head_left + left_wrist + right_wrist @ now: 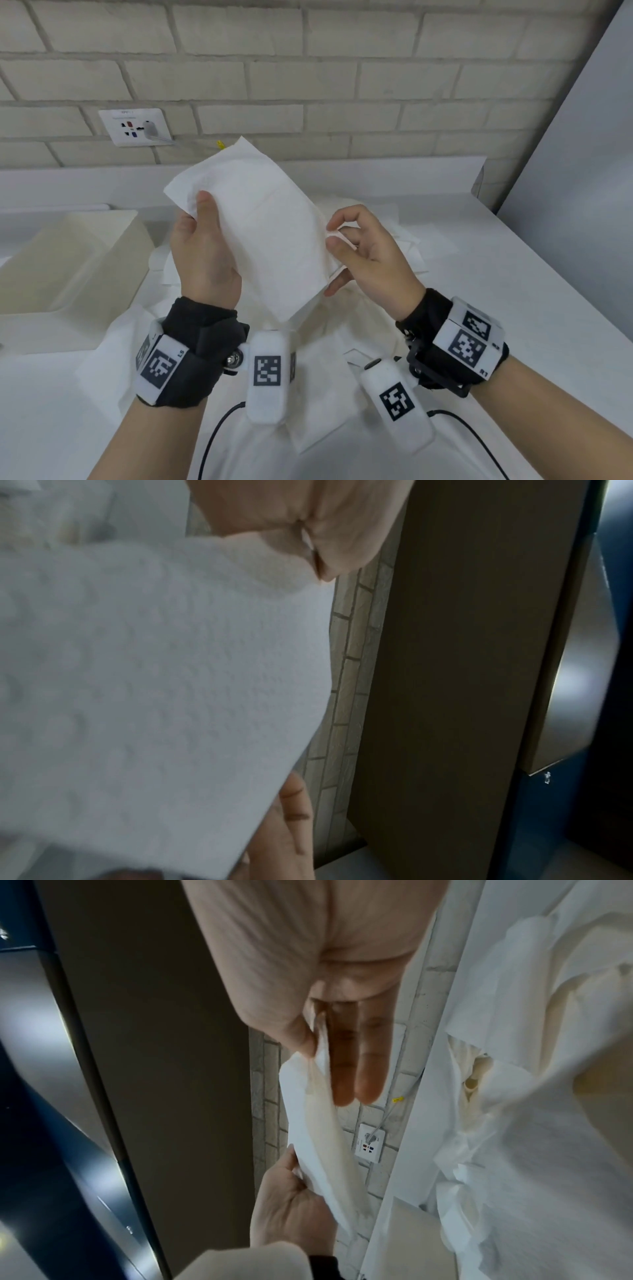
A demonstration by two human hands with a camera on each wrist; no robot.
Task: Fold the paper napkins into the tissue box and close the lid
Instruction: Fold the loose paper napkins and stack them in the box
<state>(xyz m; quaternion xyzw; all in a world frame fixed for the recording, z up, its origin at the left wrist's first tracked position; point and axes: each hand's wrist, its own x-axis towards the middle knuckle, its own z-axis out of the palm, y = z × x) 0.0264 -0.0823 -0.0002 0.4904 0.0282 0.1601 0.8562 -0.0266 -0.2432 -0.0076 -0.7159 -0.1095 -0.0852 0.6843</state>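
A white folded paper napkin (260, 222) is held up in the air above the counter, tilted. My left hand (202, 246) grips its left edge, thumb on top of the paper. My right hand (363, 250) pinches the napkin's right edge between thumb and forefinger. In the left wrist view the napkin (154, 683) fills most of the picture. The right wrist view shows the napkin (318, 1123) edge-on between both hands. The cream tissue box (68, 260) sits at the left on the counter, its lid not visible. More loose napkins (329, 359) lie spread on the counter under my hands.
A white counter (531, 308) runs to a brick wall (342, 68) with a power socket (135, 126) and a plugged cable. A grey panel (582, 154) stands at the right. Cables from the wrist cameras trail toward me.
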